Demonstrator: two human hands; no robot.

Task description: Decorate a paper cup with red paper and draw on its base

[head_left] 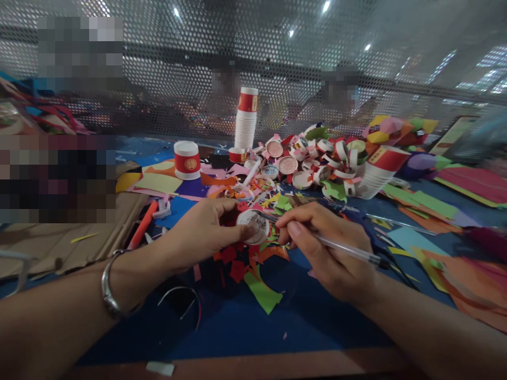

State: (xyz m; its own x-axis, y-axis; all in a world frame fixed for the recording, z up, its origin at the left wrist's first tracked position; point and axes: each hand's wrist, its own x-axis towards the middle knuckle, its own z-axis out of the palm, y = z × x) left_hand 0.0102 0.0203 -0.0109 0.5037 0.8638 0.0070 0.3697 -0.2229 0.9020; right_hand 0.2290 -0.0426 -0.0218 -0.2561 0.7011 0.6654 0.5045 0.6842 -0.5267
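Note:
Between the thumb and fingers of my left hand (214,229) is a round white paper cup bottom (256,226) with dark lines drawn on its face. My right hand (330,245) grips a pen (348,250) with a clear barrel, its tip at the upper right of the disc. Whether the tip touches the disc I cannot tell. Beneath both hands lie many coloured paper scraps, among them a green piece (264,291) and red bits (238,270).
A tall stack of paper cups (245,129), a red-and-white cup (187,162) and a heap of cut cup bottoms (288,165) stand behind. Another cup stack (381,171) leans at right near coloured paper (467,282). Cardboard (75,243) lies left, beside a person. A perforated screen (158,79) rises behind.

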